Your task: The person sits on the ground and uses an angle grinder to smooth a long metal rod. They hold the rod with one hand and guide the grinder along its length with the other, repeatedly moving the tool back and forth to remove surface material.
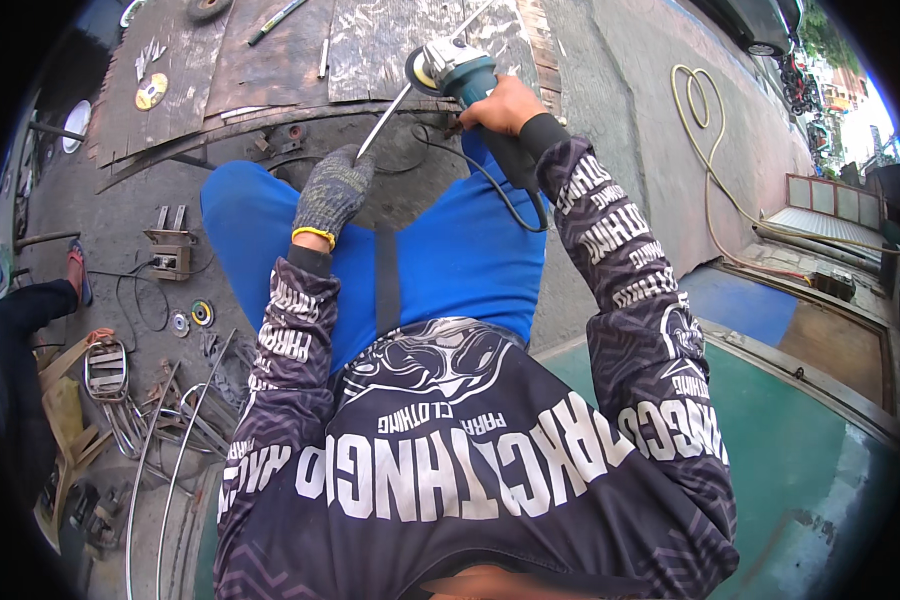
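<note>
My left hand (332,195), in a grey knitted glove with a yellow cuff edge, is closed around the near end of a thin metal rod (382,123). The rod slants up and away to the right, passing by the disc of a teal angle grinder (467,77). My bare right hand (507,105) grips the grinder's body from the right. Its disc (423,72) lies at or against the rod; I cannot tell whether they touch. A dark power cord (485,178) loops from the grinder over my blue trousers.
Worn wooden boards (270,70) lie ahead, with a loose disc (151,92) and a marker (276,22). At left are a metal fixture (170,253), bent metal tubes (183,450) and another person's foot (77,272). A pale hose (708,165) runs along the right.
</note>
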A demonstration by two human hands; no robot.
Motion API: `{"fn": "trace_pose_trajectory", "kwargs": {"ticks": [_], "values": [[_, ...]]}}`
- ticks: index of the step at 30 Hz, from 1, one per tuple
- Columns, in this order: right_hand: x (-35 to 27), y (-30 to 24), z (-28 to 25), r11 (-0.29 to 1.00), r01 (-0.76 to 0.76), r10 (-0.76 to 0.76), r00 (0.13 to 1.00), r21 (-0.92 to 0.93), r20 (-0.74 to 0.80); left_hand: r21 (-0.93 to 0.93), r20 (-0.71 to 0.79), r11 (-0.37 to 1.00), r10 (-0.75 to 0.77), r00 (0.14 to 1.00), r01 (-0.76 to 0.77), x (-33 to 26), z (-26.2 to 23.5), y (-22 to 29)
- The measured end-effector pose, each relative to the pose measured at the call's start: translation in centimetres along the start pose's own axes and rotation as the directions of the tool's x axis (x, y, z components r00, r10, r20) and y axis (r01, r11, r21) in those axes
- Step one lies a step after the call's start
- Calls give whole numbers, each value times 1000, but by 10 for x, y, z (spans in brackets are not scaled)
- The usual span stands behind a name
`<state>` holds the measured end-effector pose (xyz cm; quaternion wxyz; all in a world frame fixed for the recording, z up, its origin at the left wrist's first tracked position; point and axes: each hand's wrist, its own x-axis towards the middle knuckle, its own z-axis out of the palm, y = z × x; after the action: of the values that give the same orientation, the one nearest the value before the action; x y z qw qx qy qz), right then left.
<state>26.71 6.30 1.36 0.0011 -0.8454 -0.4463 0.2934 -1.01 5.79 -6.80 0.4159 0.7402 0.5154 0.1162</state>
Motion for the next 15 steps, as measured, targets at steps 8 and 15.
{"fn": "trace_pose_trajectory", "kwargs": {"ticks": [8, 15], "values": [[34, 20, -28, 995, 18, -21, 999, -99, -34, -46, -49, 997, 59, 997, -61, -14, -1, 4], [78, 36, -49, 990, 3, -10, 999, -143, -45, -71, -12, 997, 20, 1000, -21, -26, -8, 13]]}}
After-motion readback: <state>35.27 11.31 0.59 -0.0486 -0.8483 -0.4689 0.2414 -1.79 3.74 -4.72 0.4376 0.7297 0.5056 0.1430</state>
